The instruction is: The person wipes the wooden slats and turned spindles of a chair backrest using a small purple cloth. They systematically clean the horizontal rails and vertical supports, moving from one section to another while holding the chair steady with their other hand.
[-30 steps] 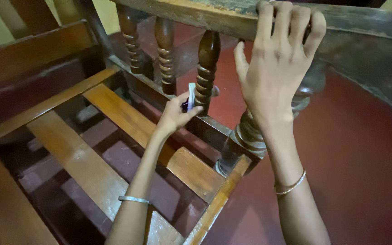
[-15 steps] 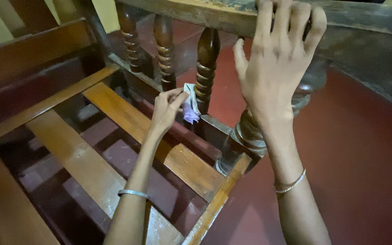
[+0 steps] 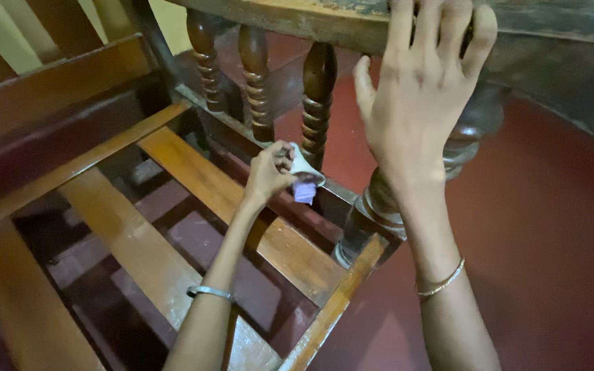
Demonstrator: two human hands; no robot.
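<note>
My left hand (image 3: 269, 172) is closed on a small white and lilac cloth (image 3: 302, 176), pressed at the foot of a turned wooden spindle (image 3: 317, 96) where it meets the lower rail of a wooden chair frame. My right hand (image 3: 417, 96) rests flat on the worn armrest rail (image 3: 290, 19) above, fingers hooked over its top edge. Each wrist carries a thin bangle.
Two more turned spindles (image 3: 256, 75) stand to the left. Orange-brown seat slats (image 3: 194, 178) run across the open seat frame, with the dark red floor (image 3: 544, 240) showing between them and to the right. A thick carved front post (image 3: 393, 199) stands below my right hand.
My left hand has slid the cloth down the spindle from its middle to its base. My right hand has stayed on the armrest.
</note>
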